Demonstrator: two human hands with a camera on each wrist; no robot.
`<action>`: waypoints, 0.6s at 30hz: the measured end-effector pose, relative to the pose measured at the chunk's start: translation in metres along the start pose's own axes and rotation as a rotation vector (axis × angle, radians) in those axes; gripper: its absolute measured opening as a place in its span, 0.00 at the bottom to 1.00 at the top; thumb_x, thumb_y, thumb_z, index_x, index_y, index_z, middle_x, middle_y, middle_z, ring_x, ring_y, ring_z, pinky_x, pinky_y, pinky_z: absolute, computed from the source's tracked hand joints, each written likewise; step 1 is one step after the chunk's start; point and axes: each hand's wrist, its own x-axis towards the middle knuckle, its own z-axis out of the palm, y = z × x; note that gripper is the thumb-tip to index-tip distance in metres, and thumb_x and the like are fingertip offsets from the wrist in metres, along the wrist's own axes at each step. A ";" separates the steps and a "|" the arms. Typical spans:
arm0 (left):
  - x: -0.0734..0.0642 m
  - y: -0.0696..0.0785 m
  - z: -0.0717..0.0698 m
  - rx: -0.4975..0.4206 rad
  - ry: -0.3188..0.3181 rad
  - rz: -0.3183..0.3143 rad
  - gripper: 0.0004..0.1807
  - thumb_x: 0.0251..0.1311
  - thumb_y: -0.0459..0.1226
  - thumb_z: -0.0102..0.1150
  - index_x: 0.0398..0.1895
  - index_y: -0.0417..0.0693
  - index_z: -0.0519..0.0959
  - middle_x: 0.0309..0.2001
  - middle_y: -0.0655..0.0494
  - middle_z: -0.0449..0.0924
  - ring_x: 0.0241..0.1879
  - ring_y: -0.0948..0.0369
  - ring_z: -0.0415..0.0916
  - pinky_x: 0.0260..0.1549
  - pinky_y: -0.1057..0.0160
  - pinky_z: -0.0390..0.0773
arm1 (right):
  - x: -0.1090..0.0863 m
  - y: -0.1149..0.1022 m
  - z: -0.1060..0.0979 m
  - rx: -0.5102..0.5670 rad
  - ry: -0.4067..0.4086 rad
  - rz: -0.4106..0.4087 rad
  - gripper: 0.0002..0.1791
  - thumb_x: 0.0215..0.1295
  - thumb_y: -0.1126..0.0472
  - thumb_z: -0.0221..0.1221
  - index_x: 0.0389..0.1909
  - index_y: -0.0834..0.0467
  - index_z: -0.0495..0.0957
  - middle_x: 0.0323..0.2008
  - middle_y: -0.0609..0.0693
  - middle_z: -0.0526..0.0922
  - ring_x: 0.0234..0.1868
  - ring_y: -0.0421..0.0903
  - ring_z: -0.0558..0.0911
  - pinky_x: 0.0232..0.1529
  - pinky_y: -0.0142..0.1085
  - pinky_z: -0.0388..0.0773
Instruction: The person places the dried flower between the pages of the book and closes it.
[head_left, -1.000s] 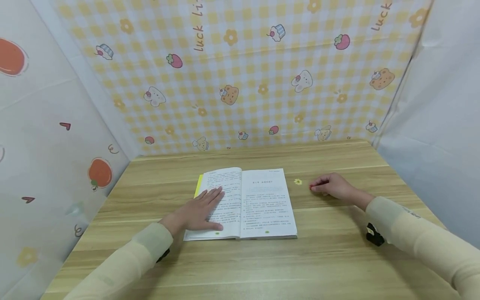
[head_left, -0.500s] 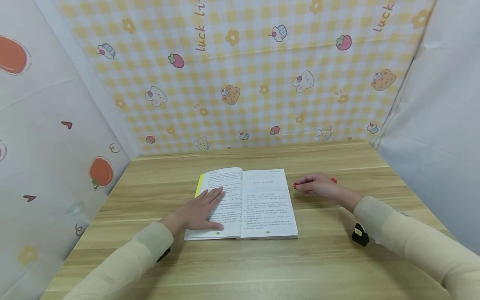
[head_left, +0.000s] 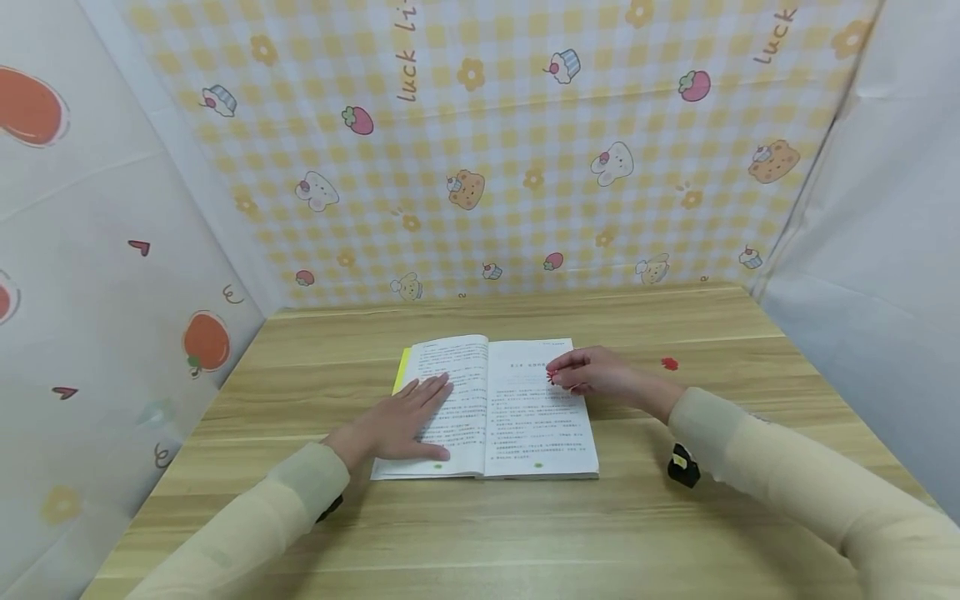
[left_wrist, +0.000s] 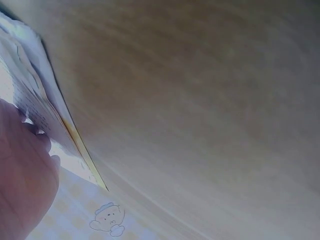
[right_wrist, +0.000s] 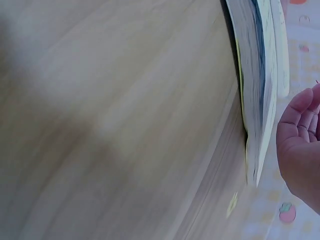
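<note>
An open book with printed pages lies on the wooden table. My left hand rests on its left page with fingers spread, pressing it down. Over the upper part of the right page, my right hand pinches a small red thing with thin spiky petals, like a flower. Fingers cover part of it. Right of that hand, another small red flower-like piece lies on the table. The right wrist view shows a small yellow flower on the table past the book; the right hand hides it in the head view.
The wooden tabletop runs back to a yellow checked cloth. White cloths hang at the left and right. A black wrist camera hangs below the right sleeve.
My right hand has moved left with the red piece, from the bare table to above the right page. This uncovers the other red piece and hides the yellow flower. My left hand stays put.
</note>
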 end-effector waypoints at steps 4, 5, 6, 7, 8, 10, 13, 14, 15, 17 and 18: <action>0.001 -0.001 0.001 -0.004 0.001 0.001 0.61 0.55 0.75 0.39 0.77 0.42 0.39 0.78 0.48 0.33 0.75 0.53 0.32 0.71 0.53 0.37 | 0.009 -0.002 0.012 -0.015 -0.012 0.002 0.16 0.64 0.64 0.63 0.52 0.65 0.80 0.42 0.52 0.84 0.36 0.44 0.79 0.40 0.36 0.78; 0.001 -0.001 0.001 0.000 -0.001 -0.001 0.61 0.55 0.75 0.38 0.78 0.42 0.39 0.78 0.48 0.32 0.75 0.54 0.32 0.71 0.53 0.36 | 0.012 -0.002 0.015 -0.016 -0.013 0.001 0.16 0.63 0.64 0.63 0.51 0.65 0.80 0.41 0.52 0.84 0.36 0.44 0.79 0.39 0.35 0.78; 0.001 -0.001 0.002 0.004 -0.003 -0.004 0.61 0.55 0.76 0.37 0.78 0.43 0.38 0.78 0.49 0.32 0.75 0.54 0.31 0.71 0.54 0.36 | 0.014 -0.002 0.018 -0.009 -0.015 0.001 0.15 0.63 0.64 0.63 0.50 0.65 0.81 0.40 0.52 0.84 0.35 0.44 0.79 0.39 0.35 0.78; 0.001 -0.002 0.002 0.005 0.001 -0.002 0.61 0.55 0.76 0.36 0.78 0.42 0.38 0.78 0.49 0.32 0.75 0.54 0.32 0.71 0.54 0.36 | 0.016 -0.002 0.022 -0.007 -0.020 -0.004 0.15 0.63 0.65 0.64 0.49 0.65 0.81 0.40 0.52 0.84 0.35 0.44 0.79 0.39 0.35 0.79; 0.001 -0.002 0.003 0.006 0.004 -0.002 0.61 0.55 0.76 0.36 0.78 0.42 0.38 0.78 0.49 0.32 0.75 0.54 0.32 0.71 0.54 0.36 | 0.019 -0.002 0.025 -0.005 -0.026 -0.006 0.14 0.63 0.65 0.64 0.49 0.65 0.81 0.39 0.52 0.85 0.35 0.44 0.79 0.39 0.35 0.79; 0.001 -0.002 0.003 0.008 0.006 -0.002 0.61 0.55 0.76 0.36 0.78 0.42 0.38 0.78 0.48 0.32 0.75 0.54 0.32 0.71 0.54 0.36 | 0.022 -0.003 0.031 -0.007 -0.048 -0.016 0.14 0.63 0.65 0.63 0.49 0.65 0.82 0.39 0.52 0.85 0.36 0.44 0.79 0.39 0.34 0.79; 0.001 -0.001 0.002 -0.001 0.002 -0.004 0.61 0.55 0.75 0.38 0.78 0.42 0.39 0.78 0.48 0.32 0.75 0.53 0.33 0.71 0.53 0.37 | 0.027 -0.005 0.039 -0.029 -0.084 -0.027 0.14 0.63 0.65 0.63 0.48 0.65 0.82 0.39 0.52 0.85 0.36 0.43 0.79 0.39 0.34 0.79; 0.001 -0.001 0.001 -0.002 -0.002 -0.007 0.61 0.55 0.75 0.38 0.78 0.42 0.39 0.78 0.48 0.32 0.75 0.53 0.32 0.71 0.54 0.37 | 0.028 -0.006 0.042 -0.033 -0.096 -0.028 0.14 0.63 0.65 0.62 0.48 0.65 0.82 0.39 0.52 0.85 0.36 0.43 0.79 0.39 0.34 0.79; 0.000 0.000 0.001 -0.004 -0.005 -0.010 0.61 0.55 0.75 0.38 0.78 0.42 0.39 0.78 0.48 0.32 0.75 0.54 0.32 0.71 0.54 0.37 | 0.030 -0.006 0.045 -0.039 -0.105 -0.029 0.13 0.63 0.65 0.62 0.48 0.65 0.82 0.39 0.52 0.85 0.36 0.43 0.79 0.39 0.34 0.78; 0.000 0.000 0.000 -0.005 -0.010 -0.013 0.61 0.55 0.75 0.39 0.78 0.42 0.39 0.78 0.48 0.33 0.75 0.54 0.32 0.71 0.54 0.37 | 0.032 -0.007 0.049 -0.045 -0.114 -0.026 0.12 0.63 0.66 0.62 0.47 0.64 0.82 0.38 0.52 0.85 0.34 0.43 0.79 0.37 0.33 0.78; 0.000 0.001 0.000 -0.003 -0.009 -0.014 0.61 0.55 0.75 0.38 0.78 0.42 0.39 0.78 0.48 0.33 0.75 0.54 0.33 0.71 0.54 0.37 | 0.032 -0.008 0.052 -0.055 -0.116 -0.031 0.12 0.63 0.66 0.62 0.46 0.65 0.83 0.37 0.52 0.85 0.33 0.42 0.79 0.36 0.33 0.78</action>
